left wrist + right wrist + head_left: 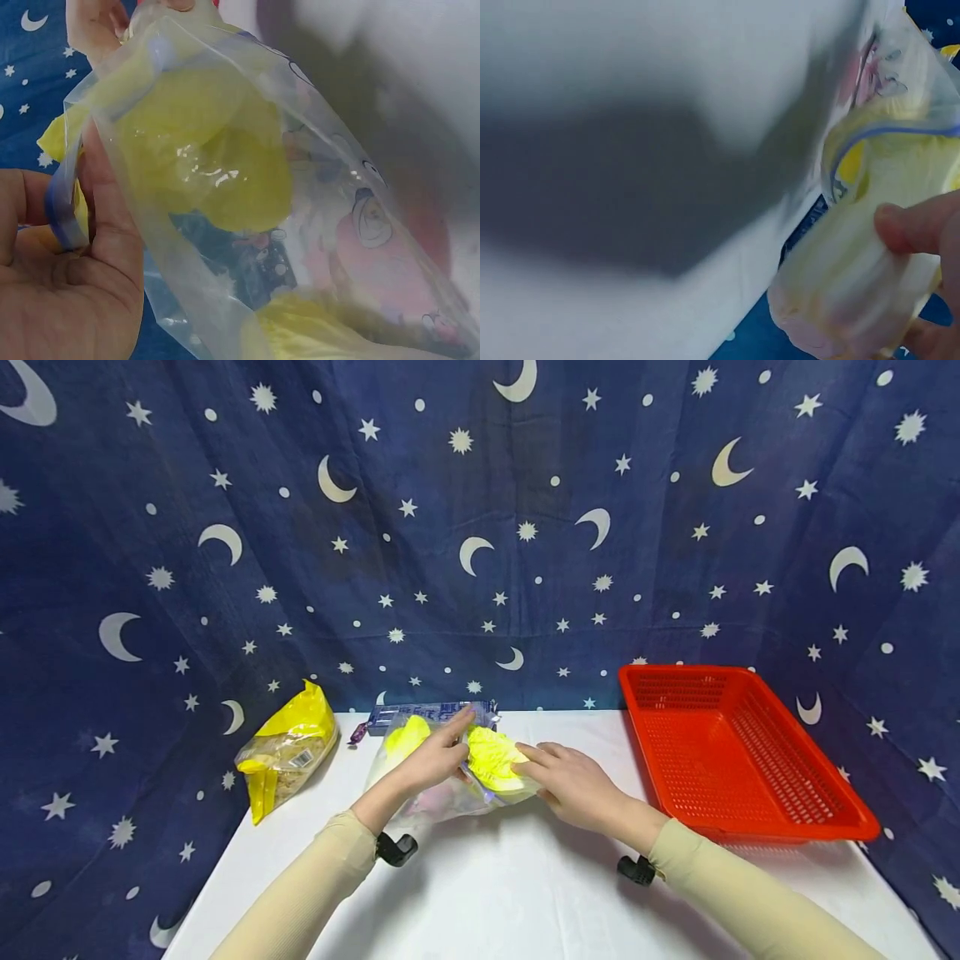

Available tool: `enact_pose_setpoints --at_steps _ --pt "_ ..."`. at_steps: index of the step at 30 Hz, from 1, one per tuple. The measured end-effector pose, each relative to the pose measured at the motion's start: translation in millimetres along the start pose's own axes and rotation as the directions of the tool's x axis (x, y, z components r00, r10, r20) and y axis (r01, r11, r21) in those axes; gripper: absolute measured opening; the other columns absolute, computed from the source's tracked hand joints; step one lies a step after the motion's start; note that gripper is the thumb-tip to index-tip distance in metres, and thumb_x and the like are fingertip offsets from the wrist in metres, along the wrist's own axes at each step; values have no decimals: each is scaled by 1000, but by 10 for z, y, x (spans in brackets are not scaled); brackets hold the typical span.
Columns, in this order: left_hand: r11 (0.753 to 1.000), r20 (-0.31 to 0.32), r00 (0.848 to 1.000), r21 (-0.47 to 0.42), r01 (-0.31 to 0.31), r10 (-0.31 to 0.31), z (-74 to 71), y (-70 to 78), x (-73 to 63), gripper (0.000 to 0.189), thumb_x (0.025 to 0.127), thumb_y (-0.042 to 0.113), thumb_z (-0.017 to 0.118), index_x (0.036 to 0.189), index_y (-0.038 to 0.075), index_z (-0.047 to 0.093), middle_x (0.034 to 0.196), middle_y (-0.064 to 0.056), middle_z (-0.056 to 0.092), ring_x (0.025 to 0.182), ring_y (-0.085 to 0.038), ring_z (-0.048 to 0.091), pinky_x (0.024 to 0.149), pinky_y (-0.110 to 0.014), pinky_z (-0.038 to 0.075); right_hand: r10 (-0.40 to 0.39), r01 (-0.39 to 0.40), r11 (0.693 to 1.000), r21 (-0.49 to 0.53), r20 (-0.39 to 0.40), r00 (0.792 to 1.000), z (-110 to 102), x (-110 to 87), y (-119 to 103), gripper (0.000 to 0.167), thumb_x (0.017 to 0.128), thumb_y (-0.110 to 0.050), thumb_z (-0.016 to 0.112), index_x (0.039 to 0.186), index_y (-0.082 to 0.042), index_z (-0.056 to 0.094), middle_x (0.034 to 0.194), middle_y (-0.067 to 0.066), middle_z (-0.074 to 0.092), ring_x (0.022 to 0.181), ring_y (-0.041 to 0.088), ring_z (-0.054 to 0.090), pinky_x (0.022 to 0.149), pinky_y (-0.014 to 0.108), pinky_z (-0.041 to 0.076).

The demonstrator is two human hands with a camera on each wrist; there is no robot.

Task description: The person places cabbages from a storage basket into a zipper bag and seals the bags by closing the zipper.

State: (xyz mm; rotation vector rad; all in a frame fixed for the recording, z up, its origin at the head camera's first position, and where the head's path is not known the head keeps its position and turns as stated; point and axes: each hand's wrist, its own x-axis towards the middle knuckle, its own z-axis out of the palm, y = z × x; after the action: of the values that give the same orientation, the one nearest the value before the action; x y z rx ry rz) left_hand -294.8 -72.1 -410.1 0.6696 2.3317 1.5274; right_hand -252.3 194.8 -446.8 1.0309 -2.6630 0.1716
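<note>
A clear zip bag with a pink cartoon print and a blue zip strip lies at mid-table in the head view. My left hand holds its mouth; in the left wrist view the zip edge runs between that hand's thumb and fingers. At the bag's opening, my right hand grips a pale napa cabbage with yellow crinkled leaves, partly inside the bag. Another yellow piece shows through the plastic. The palm side of the right hand is hidden in the head view.
To the right stands a red plastic basket. A yellow, see-through food packet leans at the left edge of the white table. Behind the bag lie a blue packet and a small purple wrapped candy.
</note>
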Motion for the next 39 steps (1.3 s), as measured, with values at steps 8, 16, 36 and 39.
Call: enact_pose_setpoints --at_steps 8,16,36,39 --pt "999 7 1000 28 -24 24 -3 -16 -10 67 96 -1 43 161 3 26 171 0 12 66 -23 63 65 -38 63 -38 48 992 -119 86 996 -56 102 77 59 81 -9 79 136 -26 64 151 4 54 125 35 56 101 52 50" --pt "1000 -8 1000 -4 21 -21 -12 -18 -9 66 98 2 41 161 2 24 172 -1 9 69 -23 66 67 -37 63 -47 53 989 -139 44 998 -128 69 76 58 81 -7 76 135 -26 65 150 6 55 126 39 55 101 55 49" --pt "996 -26 1000 90 -9 11 29 -18 -17 66 98 1 43 161 2 23 171 2 6 113 -28 64 64 -35 62 -196 210 936 -281 78 978 -157 196 42 58 69 -5 82 122 -26 69 139 5 62 114 36 59 93 50 51" --pt "992 10 999 122 -33 32 45 -9 -20 65 100 1 43 162 3 23 171 2 6 122 -30 60 64 -35 62 -158 176 950 -258 91 983 -169 231 35 57 71 -8 80 123 -29 71 138 3 64 109 32 59 87 49 51"
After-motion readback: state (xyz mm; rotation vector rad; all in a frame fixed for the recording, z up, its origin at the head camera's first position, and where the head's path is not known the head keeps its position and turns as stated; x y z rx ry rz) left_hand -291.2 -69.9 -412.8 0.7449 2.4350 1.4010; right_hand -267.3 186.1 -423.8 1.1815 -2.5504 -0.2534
